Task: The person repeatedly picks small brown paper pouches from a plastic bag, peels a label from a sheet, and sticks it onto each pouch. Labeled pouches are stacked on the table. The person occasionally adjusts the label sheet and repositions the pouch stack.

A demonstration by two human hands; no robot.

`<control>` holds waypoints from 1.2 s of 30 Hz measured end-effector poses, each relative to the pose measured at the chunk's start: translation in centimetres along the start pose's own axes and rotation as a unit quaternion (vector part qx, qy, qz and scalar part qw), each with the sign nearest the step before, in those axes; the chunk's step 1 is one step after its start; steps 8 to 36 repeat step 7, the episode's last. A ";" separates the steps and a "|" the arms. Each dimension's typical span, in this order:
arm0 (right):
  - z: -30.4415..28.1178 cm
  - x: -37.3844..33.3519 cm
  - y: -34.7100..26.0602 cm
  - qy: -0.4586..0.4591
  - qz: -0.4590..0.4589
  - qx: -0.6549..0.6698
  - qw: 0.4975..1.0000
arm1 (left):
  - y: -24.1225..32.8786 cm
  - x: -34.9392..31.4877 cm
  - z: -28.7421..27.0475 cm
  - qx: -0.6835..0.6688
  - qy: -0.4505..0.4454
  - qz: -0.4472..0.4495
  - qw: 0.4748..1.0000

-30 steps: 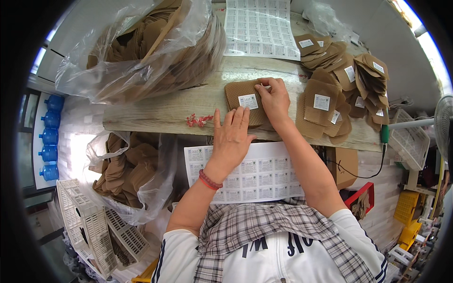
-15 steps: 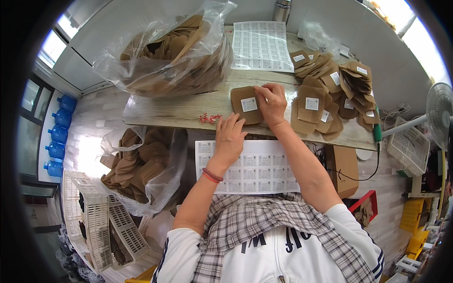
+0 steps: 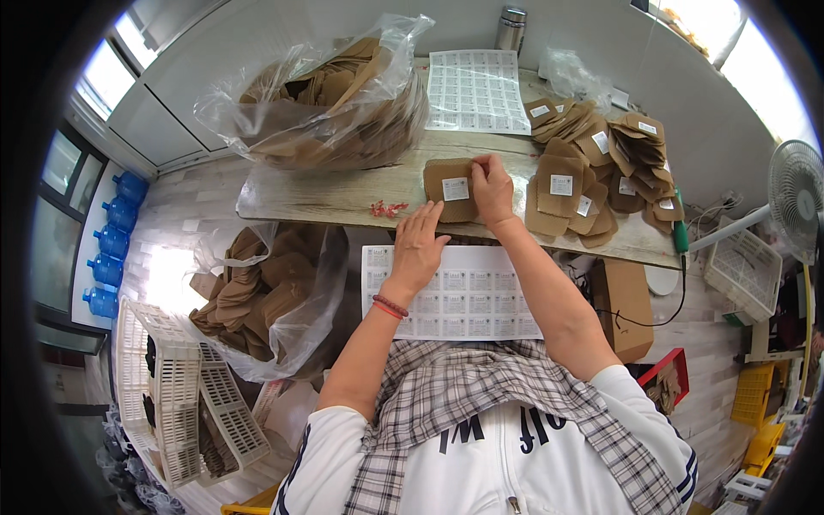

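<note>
A brown cardboard piece (image 3: 440, 178) with rounded corners lies near the table's front edge, a white printed label (image 3: 456, 189) on its face. My right hand (image 3: 495, 193) pinches its upper right edge, fingers bent and closed. At its lower left side my left hand (image 3: 418, 244) rests with fingers stretched out, fingertips touching the cardboard near the label. A white sheet of printed labels (image 3: 468, 296) lies across my lap below, partly under my forearms. To the right, labelled cardboard pieces (image 3: 560, 184) lie in overlapping piles.
A clear bag of brown cardboard (image 3: 343, 129) stands at the back left; another bag (image 3: 287, 330) sits below the table. Red scraps (image 3: 388, 209) lie on the tabletop. Farther back are another label sheet (image 3: 477, 90) and a metal flask (image 3: 511, 30). A green-handled tool (image 3: 680, 235) hangs at the right edge.
The view has shifted slightly. My right hand still grips the cardboard's edge, its fingers a little lower on it; my left hand stays flat at the lower left.
</note>
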State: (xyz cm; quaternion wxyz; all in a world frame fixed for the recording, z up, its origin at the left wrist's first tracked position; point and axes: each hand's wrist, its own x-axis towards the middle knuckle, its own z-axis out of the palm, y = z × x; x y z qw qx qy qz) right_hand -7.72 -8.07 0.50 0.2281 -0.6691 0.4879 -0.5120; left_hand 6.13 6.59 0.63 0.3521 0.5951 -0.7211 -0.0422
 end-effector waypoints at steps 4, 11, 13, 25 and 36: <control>-0.2 0.7 1.4 0.068 0.041 0.095 0.992 | -0.3 0.0 0.5 0.011 -0.029 -0.007 0.999; -1.3 1.5 1.8 0.104 0.052 0.097 0.988 | -1.0 -0.1 0.8 0.018 -0.034 0.002 0.999; -1.3 1.5 1.8 0.104 0.052 0.097 0.988 | -1.0 -0.1 0.8 0.018 -0.034 0.002 0.999; -1.3 1.5 1.8 0.104 0.052 0.097 0.988 | -1.0 -0.1 0.8 0.018 -0.034 0.002 0.999; -1.3 1.5 1.8 0.104 0.052 0.097 0.988 | -1.0 -0.1 0.8 0.018 -0.034 0.002 0.999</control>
